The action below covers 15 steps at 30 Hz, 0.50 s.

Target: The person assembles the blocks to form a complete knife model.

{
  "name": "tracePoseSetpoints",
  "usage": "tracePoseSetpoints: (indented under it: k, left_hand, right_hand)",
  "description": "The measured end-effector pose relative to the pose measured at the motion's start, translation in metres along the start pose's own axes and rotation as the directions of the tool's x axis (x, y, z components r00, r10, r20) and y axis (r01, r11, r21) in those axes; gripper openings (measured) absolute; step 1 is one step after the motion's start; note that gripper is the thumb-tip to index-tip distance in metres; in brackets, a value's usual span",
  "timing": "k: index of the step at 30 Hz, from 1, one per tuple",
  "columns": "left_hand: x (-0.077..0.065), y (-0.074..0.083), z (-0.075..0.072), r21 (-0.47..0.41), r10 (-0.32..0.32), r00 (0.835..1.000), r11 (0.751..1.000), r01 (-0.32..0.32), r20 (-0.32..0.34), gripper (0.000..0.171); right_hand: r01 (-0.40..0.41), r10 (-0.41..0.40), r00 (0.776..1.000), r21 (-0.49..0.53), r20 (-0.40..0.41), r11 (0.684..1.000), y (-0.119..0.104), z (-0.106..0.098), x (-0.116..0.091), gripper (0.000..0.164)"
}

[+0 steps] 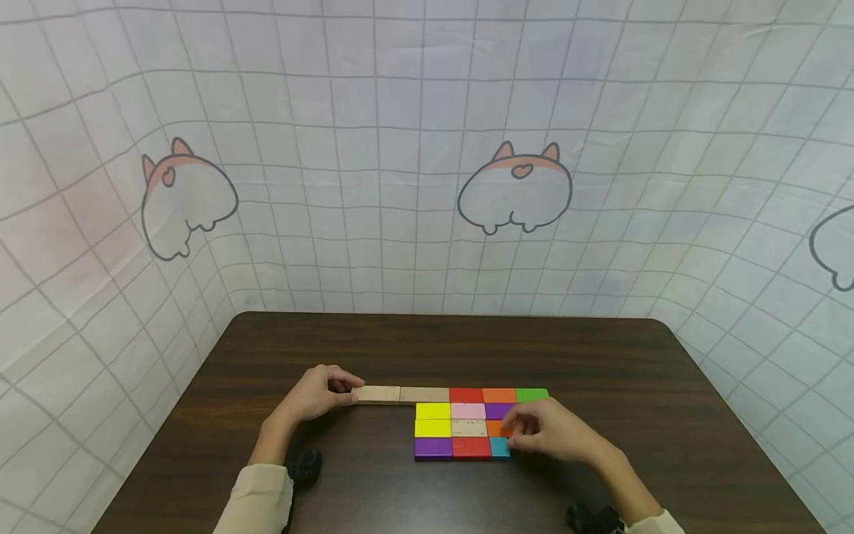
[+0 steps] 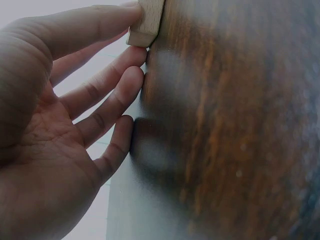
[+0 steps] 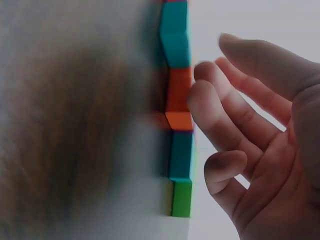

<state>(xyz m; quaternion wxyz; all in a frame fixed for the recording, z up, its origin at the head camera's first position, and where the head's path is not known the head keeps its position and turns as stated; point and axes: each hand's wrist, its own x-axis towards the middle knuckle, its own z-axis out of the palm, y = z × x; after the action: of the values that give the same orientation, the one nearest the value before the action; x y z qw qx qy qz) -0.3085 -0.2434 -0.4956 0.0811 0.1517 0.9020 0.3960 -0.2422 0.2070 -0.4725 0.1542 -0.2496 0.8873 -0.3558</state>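
Observation:
Near the middle of the table, my left hand pinches the left end of a plain wooden block, thumb in front. Its other fingertips touch the tabletop in the left wrist view. That block lies end to end with a second plain block, followed by red, orange and green blocks. Colored rows lie against the near side, including yellow, pink and purple blocks. My right hand, loosely curled and holding nothing, hovers at the right ends by an orange block and teal block.
The dark wooden table has rounded far corners. A white grid-patterned cloth with cartoon animals surrounds its back and sides. Black wrist devices sit by both sleeves.

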Motion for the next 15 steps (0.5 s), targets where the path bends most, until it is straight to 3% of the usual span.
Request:
tracePoseSetpoints:
  k: [6,15]
  left_hand:
    - [0.001,0.001,0.000,0.001,-0.004,1.000,1.000,0.004,0.000,0.020]
    - [0.001,0.000,0.000,-0.003,-0.007,1.000,1.000,0.007,0.002,0.019]
  right_hand:
    - [0.041,-0.044,0.988,-0.026,-0.146,0.999,0.005,-0.013,-0.005,0.015]
    - [-0.005,0.009,0.956,0.016,-0.295,1.000,0.013,-0.032,-0.010,0.017]
